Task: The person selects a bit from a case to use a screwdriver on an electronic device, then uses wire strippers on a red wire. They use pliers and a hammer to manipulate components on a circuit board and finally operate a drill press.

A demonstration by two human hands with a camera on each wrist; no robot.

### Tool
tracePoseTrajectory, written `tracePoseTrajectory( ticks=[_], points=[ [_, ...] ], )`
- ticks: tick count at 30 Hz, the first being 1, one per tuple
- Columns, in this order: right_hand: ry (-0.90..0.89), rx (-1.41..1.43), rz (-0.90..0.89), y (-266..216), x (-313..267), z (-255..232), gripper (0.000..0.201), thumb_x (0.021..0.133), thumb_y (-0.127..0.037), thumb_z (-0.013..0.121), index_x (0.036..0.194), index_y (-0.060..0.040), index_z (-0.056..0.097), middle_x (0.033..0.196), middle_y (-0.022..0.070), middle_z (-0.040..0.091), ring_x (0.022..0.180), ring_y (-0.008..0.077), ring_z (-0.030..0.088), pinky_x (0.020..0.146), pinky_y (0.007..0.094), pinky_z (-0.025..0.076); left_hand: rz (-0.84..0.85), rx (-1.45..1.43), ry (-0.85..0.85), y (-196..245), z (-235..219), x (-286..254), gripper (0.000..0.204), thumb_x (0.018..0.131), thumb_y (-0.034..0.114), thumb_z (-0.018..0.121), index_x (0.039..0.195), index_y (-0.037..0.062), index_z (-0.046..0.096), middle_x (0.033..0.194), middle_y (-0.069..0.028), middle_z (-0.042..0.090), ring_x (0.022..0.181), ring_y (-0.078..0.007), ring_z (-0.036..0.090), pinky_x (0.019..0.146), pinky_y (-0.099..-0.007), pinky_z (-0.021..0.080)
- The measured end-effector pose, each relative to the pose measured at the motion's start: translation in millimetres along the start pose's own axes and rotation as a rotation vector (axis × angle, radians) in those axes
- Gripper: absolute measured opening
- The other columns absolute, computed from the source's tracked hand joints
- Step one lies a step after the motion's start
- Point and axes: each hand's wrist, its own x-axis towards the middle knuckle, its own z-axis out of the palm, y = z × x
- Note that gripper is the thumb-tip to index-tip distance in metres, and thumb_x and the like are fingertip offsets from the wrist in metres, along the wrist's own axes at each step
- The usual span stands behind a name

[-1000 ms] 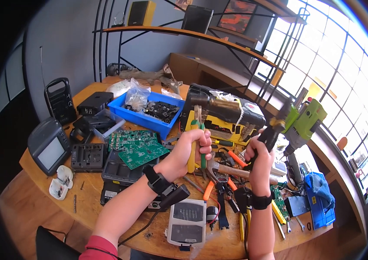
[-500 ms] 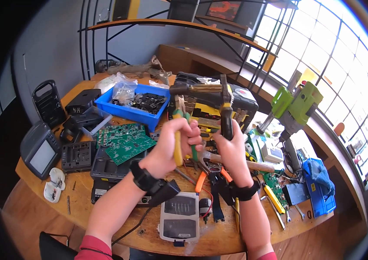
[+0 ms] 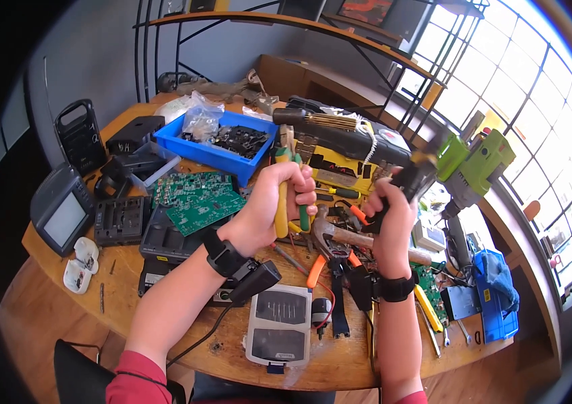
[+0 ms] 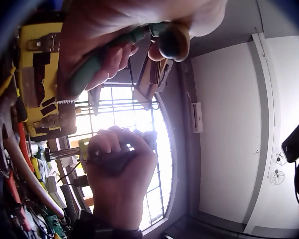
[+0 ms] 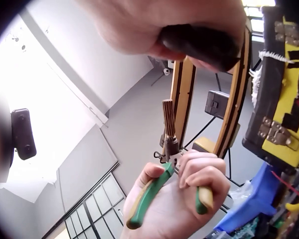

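My left hand (image 3: 264,203) grips pliers (image 3: 281,210) with green and yellow handles, raised over the table. At the pliers' jaws is a ribbed brass-coloured shaft (image 5: 168,119) with a dark collar; in the head view a black cylinder (image 3: 289,116) continues it to the left. To the right, my right hand (image 3: 393,225) holds a tool by its black handle (image 5: 202,47). Its dark, yellow-banded upper part (image 3: 424,165) is blurred, so I cannot tell its kind. The tool stands apart from the shaft.
Behind the hands are a yellow and black toolbox (image 3: 340,168) and a blue bin (image 3: 245,168) of parts. Green circuit boards (image 3: 202,202) lie left. A claw hammer (image 3: 346,236) and several tools lie below. A green drill (image 3: 481,165) stands right; a clear-lidded case (image 3: 279,326) is in front.
The tool in my right hand goes from the right to upright beside the brass-coloured shaft, then back out to the right. My left hand keeps its grip on the pliers, slightly raised.
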Motion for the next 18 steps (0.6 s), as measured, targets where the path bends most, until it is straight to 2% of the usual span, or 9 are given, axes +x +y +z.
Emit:
tracePoseTrajectory(
  ticks=[1, 3, 4, 8, 11, 12, 13, 15, 18],
  points=[
    [-0.02, 0.056, -0.048, 8.0, 1.9, -4.7, 0.026, 0.095, -0.001, 0.055, 0.121, -0.0048, 0.05, 0.076, 0.0001, 0.048, 0.06, 0.0083, 0.046, 0.054, 0.0265, 0.041, -0.008, -0.012, 0.01, -0.3, 3.1, -0.1, 0.011, 0.084, 0.012, 0.052, 0.093, 0.0131, 0.046, 0.074, 0.0045, 0.04, 0.066, -0.0108, 0.042, 0.07, -0.0324, 0.044],
    [0.059, -0.385, -0.118, 21.6, -7.0, 3.9, 0.025, 0.094, -0.001, 0.057, 0.118, -0.0038, 0.052, 0.079, 0.0009, 0.049, 0.062, 0.0094, 0.047, 0.058, 0.0273, 0.043, -0.044, 0.029, -0.009, -6.4, 4.2, 0.3, 0.01, 0.085, 0.015, 0.048, 0.095, 0.0138, 0.045, 0.077, 0.0028, 0.037, 0.071, -0.0132, 0.041, 0.077, -0.0353, 0.042],
    [-0.152, -0.726, -0.193, 23.7, -0.6, -3.0, 0.023, 0.092, -0.002, 0.061, 0.114, -0.0028, 0.054, 0.08, 0.0021, 0.052, 0.064, 0.0105, 0.049, 0.059, 0.0281, 0.044, -0.034, 0.016, 0.016, -9.2, 9.0, -1.4, 0.01, 0.086, 0.015, 0.048, 0.095, 0.0137, 0.045, 0.077, 0.0028, 0.037, 0.071, -0.013, 0.041, 0.076, -0.0351, 0.042],
    [-0.064, -0.335, -0.045, 7.9, -2.9, -6.1, 0.024, 0.093, -0.003, 0.061, 0.116, -0.0042, 0.053, 0.079, 0.0001, 0.054, 0.061, 0.0085, 0.05, 0.053, 0.0264, 0.041, -0.052, 0.024, -0.023, -0.7, -3.0, 3.8, 0.01, 0.085, 0.016, 0.048, 0.094, 0.0137, 0.044, 0.077, 0.0026, 0.038, 0.07, -0.0126, 0.041, 0.076, -0.0342, 0.042],
    [0.045, -0.042, -0.131, 13.2, -1.5, -2.2, 0.024, 0.096, 0.001, 0.057, 0.118, -0.0056, 0.05, 0.077, -0.0011, 0.051, 0.058, 0.007, 0.047, 0.051, 0.0257, 0.042, -0.01, 0.022, -0.051, 1.5, -2.9, 2.4, 0.008, 0.085, 0.015, 0.048, 0.092, 0.0142, 0.044, 0.076, 0.0029, 0.038, 0.07, -0.0128, 0.041, 0.076, -0.0341, 0.042],
    [0.043, -0.118, -0.195, 22.4, -5.2, -1.4, 0.026, 0.095, 0.001, 0.058, 0.119, -0.0055, 0.05, 0.078, 0.0009, 0.052, 0.06, 0.0106, 0.049, 0.054, 0.0285, 0.043, -0.02, 0.017, -0.034, -0.2, -0.8, 2.5, 0.008, 0.085, 0.015, 0.048, 0.092, 0.0142, 0.044, 0.076, 0.003, 0.038, 0.07, -0.0129, 0.041, 0.076, -0.0342, 0.041],
    [0.079, -0.608, -0.384, 38.5, 0.7, -3.9, 0.026, 0.094, -0.001, 0.061, 0.118, -0.0049, 0.051, 0.079, 0.0029, 0.052, 0.063, 0.014, 0.051, 0.058, 0.0317, 0.044, -0.036, 0.015, -0.021, -2.3, 1.9, 3.3, 0.008, 0.085, 0.016, 0.048, 0.092, 0.0143, 0.044, 0.076, 0.0031, 0.038, 0.07, -0.0129, 0.041, 0.076, -0.0342, 0.041],
    [-0.113, -0.821, -0.313, 36.3, -4.6, -6.5, 0.027, 0.093, -0.004, 0.064, 0.117, -0.0038, 0.053, 0.08, 0.0039, 0.051, 0.066, 0.0153, 0.051, 0.061, 0.0335, 0.045, -0.062, 0.015, -0.04, -3.7, 3.4, 6.2, 0.008, 0.085, 0.016, 0.048, 0.092, 0.0144, 0.044, 0.076, 0.0031, 0.038, 0.071, -0.0131, 0.042, 0.076, -0.0343, 0.041],
    [-0.009, -0.387, -0.072, 11.1, 0.2, -7.4, 0.027, 0.094, -0.004, 0.063, 0.118, -0.0044, 0.052, 0.08, 0.0011, 0.051, 0.063, 0.0115, 0.05, 0.056, 0.029, 0.042, -0.058, -0.001, -0.059, -7.5, -5.7, 1.2, 0.008, 0.086, 0.018, 0.048, 0.092, 0.0149, 0.045, 0.077, 0.0031, 0.04, 0.072, -0.0137, 0.043, 0.078, -0.0352, 0.041]
  ],
)
